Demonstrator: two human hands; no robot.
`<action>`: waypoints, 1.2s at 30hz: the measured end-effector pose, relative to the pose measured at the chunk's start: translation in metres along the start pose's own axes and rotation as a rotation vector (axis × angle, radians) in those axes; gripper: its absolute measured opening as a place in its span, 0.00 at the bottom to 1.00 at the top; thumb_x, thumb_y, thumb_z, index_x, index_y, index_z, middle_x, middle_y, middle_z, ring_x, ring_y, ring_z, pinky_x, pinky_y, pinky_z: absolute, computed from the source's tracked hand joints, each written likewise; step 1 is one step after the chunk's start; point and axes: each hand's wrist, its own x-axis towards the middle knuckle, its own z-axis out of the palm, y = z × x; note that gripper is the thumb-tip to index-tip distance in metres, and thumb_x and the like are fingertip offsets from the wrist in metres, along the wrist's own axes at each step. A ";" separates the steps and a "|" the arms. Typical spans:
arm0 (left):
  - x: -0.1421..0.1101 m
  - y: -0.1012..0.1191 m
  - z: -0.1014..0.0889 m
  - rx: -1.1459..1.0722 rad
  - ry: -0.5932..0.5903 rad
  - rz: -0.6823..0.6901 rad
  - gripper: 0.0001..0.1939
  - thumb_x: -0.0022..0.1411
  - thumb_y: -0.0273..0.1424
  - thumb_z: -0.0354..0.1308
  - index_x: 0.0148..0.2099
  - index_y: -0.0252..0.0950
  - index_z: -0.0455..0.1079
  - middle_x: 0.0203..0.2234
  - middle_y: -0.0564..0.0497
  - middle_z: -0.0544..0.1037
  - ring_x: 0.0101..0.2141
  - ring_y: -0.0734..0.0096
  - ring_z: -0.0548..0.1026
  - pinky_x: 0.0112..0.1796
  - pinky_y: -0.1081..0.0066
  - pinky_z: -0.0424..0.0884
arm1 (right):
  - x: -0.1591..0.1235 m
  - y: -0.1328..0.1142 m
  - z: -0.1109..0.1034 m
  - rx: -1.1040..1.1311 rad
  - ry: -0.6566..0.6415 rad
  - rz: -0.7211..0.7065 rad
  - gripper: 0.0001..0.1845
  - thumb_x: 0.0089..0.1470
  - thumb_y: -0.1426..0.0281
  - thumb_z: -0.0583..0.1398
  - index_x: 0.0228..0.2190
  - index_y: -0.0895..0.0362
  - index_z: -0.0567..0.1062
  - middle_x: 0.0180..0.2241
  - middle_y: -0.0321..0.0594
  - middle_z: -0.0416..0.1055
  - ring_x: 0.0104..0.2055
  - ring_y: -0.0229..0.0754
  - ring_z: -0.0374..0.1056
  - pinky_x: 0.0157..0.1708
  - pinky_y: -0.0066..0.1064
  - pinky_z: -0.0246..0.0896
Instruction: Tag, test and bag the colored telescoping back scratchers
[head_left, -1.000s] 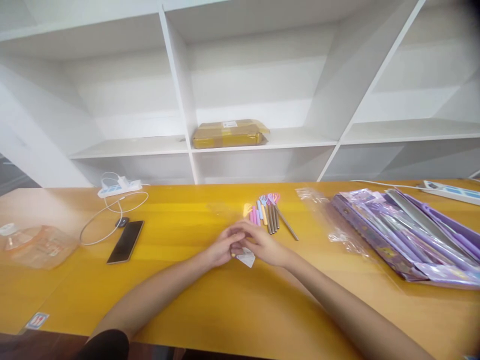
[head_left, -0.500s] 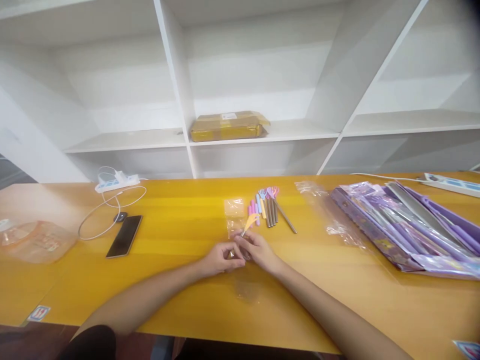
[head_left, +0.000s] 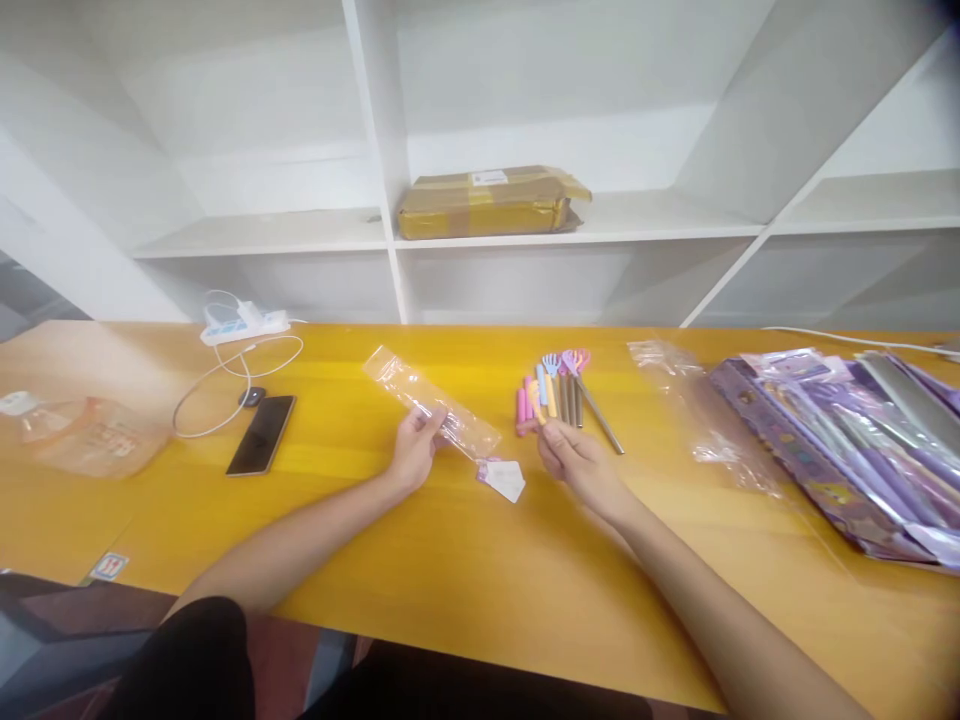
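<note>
My left hand (head_left: 416, 447) is closed on a long clear plastic sleeve (head_left: 431, 400) with a white and purple header card (head_left: 504, 478) at its near end. The sleeve slants up and to the left over the yellow table (head_left: 480, 560). My right hand (head_left: 574, 462) pinches the handle end of a small yellow utensil (head_left: 534, 408) beside a row of several pastel and metal little utensils (head_left: 559, 392) lying on the table.
A black phone (head_left: 262, 448), a white cable and a power strip (head_left: 244, 322) lie at the left, with a clear orange-tinted bag (head_left: 86, 437) further left. An empty clear wrapper (head_left: 679, 400) and a heap of purple packets (head_left: 840, 440) fill the right. A brown parcel (head_left: 491, 200) sits on the white shelf.
My hands have parted. The left one has drawn the clear sleeve away to the left, and the right one has carried the yellow utensil over to the row of utensils.
</note>
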 end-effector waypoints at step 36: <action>-0.035 0.010 0.023 -0.212 -0.346 -0.245 0.27 0.63 0.53 0.68 0.34 0.37 0.62 0.33 0.53 0.74 0.30 0.72 0.74 0.36 0.69 0.74 | -0.023 0.005 0.041 -0.328 -0.119 -0.439 0.20 0.56 0.62 0.73 0.48 0.53 0.79 0.51 0.47 0.67 0.39 0.39 0.68 0.31 0.28 0.69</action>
